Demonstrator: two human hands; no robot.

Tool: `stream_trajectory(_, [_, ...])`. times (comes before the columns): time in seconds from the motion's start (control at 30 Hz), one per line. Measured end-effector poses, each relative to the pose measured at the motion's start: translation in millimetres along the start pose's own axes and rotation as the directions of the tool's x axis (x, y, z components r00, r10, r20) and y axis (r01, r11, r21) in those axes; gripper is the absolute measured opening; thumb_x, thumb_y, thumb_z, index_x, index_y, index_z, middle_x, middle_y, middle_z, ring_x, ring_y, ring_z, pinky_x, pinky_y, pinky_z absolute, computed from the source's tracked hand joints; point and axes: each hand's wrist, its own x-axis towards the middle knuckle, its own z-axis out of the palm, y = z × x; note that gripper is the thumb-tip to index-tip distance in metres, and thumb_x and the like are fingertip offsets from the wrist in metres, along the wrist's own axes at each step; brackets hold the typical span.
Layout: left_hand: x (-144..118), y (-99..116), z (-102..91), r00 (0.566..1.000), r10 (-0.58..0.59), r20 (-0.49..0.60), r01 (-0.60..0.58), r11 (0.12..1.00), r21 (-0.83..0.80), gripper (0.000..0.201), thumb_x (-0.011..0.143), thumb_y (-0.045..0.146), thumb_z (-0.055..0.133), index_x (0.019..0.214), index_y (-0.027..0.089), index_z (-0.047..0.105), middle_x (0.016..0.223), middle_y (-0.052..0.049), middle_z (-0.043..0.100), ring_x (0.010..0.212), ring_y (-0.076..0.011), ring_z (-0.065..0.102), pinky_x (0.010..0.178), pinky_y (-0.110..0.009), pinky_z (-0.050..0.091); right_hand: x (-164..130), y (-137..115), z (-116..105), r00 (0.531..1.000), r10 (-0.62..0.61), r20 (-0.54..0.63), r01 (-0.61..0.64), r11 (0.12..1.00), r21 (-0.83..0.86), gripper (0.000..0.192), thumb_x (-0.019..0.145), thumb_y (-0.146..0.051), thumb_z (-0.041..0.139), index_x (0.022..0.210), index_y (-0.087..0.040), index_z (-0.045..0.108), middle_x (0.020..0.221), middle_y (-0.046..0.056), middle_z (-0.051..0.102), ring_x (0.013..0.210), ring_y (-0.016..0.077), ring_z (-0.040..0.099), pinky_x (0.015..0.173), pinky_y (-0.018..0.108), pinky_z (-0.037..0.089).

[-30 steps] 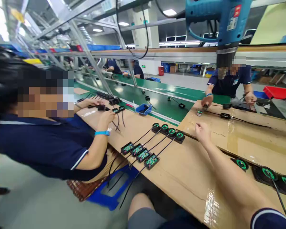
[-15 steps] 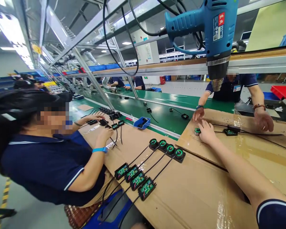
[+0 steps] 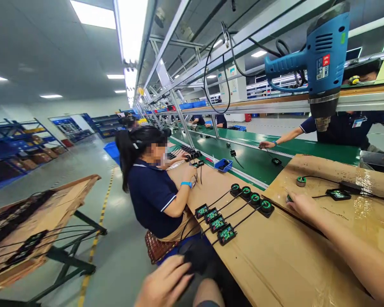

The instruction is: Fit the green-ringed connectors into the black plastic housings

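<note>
Cardboard-topped bench (image 3: 275,264) with wired modules (image 3: 215,218)

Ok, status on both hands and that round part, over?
Right hand on the raised cardboard board, fingertips at a small round part; grip unclear. Left hand low by the knee, open, holding nothing. Hanging heat gun overhead, clear of the hand.

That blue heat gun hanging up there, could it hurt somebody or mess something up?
Maybe. The blue heat gun hangs nozzle-down over the cardboard sheet, not far from the right hand; if hot, it might burn an arm lifted under it. That hand touches a round part whose thin cable could snag. The left hand is down by the knee, so it steadies nothing.
</note>
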Motion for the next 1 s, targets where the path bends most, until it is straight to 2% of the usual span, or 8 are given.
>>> stream_trajectory(0.17, [82.5,70.6,120.7,0.931,0.155,0.332,-0.065,0.962,-0.266,0.016,0.096,0.032,0.059,0.09,0.02,0.067,0.085,-0.006,0.068,0.08,-0.0186,0.065,0.07,-0.027,0.054,-90.3,-43.8,-22.1,0.997,-0.063,-0.052,0.074,0.965,0.251,0.037,0.097,-0.037,0.051,0.13,-0.019,0.058,0.114,0.014,0.071,0.099,0.0258,0.069,0.083,0.034,0.051])
stream_trajectory(0.27, [123.8,101.3,159.3,0.89,0.144,0.433,-0.031,0.966,-0.258,0.018,0.096,0.035,0.059,0.092,0.019,0.067,0.09,-0.007,0.068,0.082,-0.0204,0.066,0.072,-0.03,0.053,-141.4,-86.8,-34.1,0.998,-0.064,0.01,0.059,0.959,0.279,0.042,0.096,-0.037,0.055,0.133,-0.018,0.055,0.112,0.013,0.071,0.101,0.0272,0.068,0.087,0.037,0.051])
stream_trajectory(0.4, [138.9,124.4,181.0,0.907,0.024,0.421,0.113,0.948,-0.298,0.039,0.09,0.037,0.069,0.124,0.019,0.062,0.105,-0.012,0.069,0.097,-0.0276,0.067,0.084,-0.038,0.055,-181.1,-149.4,-35.4,0.976,-0.014,0.217,-0.045,0.963,0.266,0.034,0.09,-0.028,0.065,0.121,-0.018,0.06,0.103,0.012,0.072,0.096,0.0282,0.068,0.081,0.035,0.05])
stream_trajectory(0.5, [120.1,132.7,195.4,0.955,-0.094,0.282,0.217,0.869,-0.445,0.084,0.084,0.04,0.077,0.153,0.019,0.033,0.129,-0.017,0.062,0.119,-0.0324,0.061,0.1,-0.047,0.052,-188.2,-175.4,-25.8,0.953,0.095,0.289,-0.177,0.946,0.272,0.03,0.086,-0.026,0.069,0.113,-0.016,0.062,0.101,0.012,0.071,0.097,0.0278,0.067,0.081,0.033,0.048])
stream_trajectory(0.57, [101.4,135.0,204.9,0.953,-0.207,0.222,0.296,0.799,-0.523,0.095,0.081,0.042,0.079,0.156,0.019,0.025,0.14,-0.02,0.055,0.131,-0.0352,0.053,0.108,-0.052,0.046,-189.2,-181.2,-20.2,0.953,0.134,0.273,-0.227,0.91,0.346,0.028,0.086,-0.027,0.069,0.111,-0.016,0.062,0.103,0.012,0.071,0.099,0.0258,0.067,0.083,0.032,0.047])
stream_trajectory(0.77, [76.3,136.0,217.8,0.888,-0.337,0.312,0.456,0.564,-0.688,0.078,0.083,0.029,0.074,0.15,0.02,0.034,0.147,-0.017,0.051,0.135,-0.0316,0.052,0.113,-0.051,0.044,-189.2,-179.9,-12.7,0.98,0.097,0.175,-0.174,0.841,0.511,0.022,0.087,-0.023,0.063,0.108,-0.018,0.065,0.105,0.011,0.071,0.1,0.0224,0.066,0.089,0.031,0.048])
stream_trajectory(0.9, [81.1,135.8,214.0,0.906,-0.333,0.261,0.414,0.566,-0.713,0.054,0.08,0.026,0.076,0.129,0.021,0.054,0.125,-0.012,0.063,0.119,-0.029,0.06,0.105,-0.05,0.05,-190.7,-170.6,-5.0,0.991,0.023,0.128,-0.093,0.817,0.569,0.031,0.09,-0.027,0.061,0.12,-0.017,0.064,0.112,0.011,0.071,0.102,0.0228,0.066,0.091,0.032,0.05])
stream_trajectory(1.0, [83.3,133.8,212.5,0.914,-0.348,0.209,0.39,0.611,-0.688,0.059,0.075,0.031,0.082,0.126,0.02,0.054,0.122,-0.012,0.063,0.117,-0.0308,0.06,0.103,-0.052,0.051,-191.6,-151.8,2.2,0.996,-0.036,0.085,-0.022,0.806,0.591,0.038,0.091,-0.028,0.06,0.127,-0.017,0.061,0.122,0.013,0.069,0.107,0.0238,0.066,0.095,0.035,0.051])
